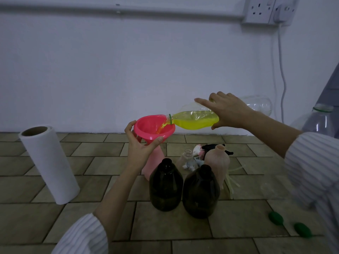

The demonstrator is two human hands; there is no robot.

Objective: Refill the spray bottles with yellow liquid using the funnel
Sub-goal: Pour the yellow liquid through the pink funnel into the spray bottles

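Head view: the right hand [230, 112] grips a clear plastic bottle [197, 119] around its body, index finger extended along the upper side, and holds it tilted almost horizontal with the neck pointing left. Yellow liquid [196, 122] fills the lower side of this bottle and streams from its mouth into a pink funnel [149, 128]. The left hand [140, 149] holds the funnel from below, thumb and fingers curled against the bowl's outer wall. The funnel sits over a pink spray bottle [154, 165] standing on the tiled surface [91, 182]; the junction is hidden by the hand. Two dark brown bottles [166, 186] stand uncapped side by side nearest the camera. Behind them stand a small clear bottle [187, 159] and a pale peach bottle [217, 163], with spray trigger heads [207, 149] lying beyond. A paper towel roll [48, 164] stands at left. Two green caps [276, 218] lie at lower right.
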